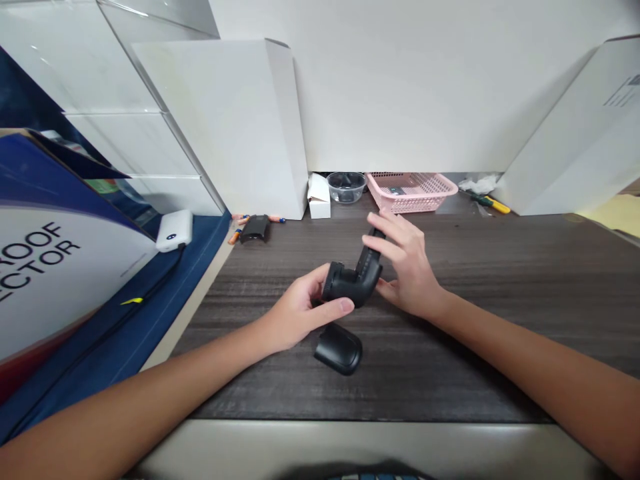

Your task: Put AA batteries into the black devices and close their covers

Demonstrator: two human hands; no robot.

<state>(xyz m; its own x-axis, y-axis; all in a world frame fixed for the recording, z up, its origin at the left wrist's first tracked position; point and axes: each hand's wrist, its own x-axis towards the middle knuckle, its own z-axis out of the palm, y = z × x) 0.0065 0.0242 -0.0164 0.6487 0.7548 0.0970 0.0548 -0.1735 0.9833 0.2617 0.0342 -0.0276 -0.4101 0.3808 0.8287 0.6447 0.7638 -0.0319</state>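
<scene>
A black angled device [354, 285] with a ridged round end is held above the dark table, its handle side open with the inside showing. My left hand [303, 305] is closed round the ridged end, thumb along the near side. At the raised handle, my right hand [407, 267] has its fingertips on the upper part and its thumb low behind the bend. Just below the device, a curved black cover [340, 349] lies on the table. Farther off to the left rests a dark curved piece [255, 228] with several orange batteries [235, 236] around it.
Along the back stand a small white box [319, 197], a clear plastic bowl [347, 187] and a pink basket [413, 200]. A yellow-handled tool [497, 205] lies right of them. White boxes [220, 120] wall the left, and a white power bank [175, 230] sits on blue cloth.
</scene>
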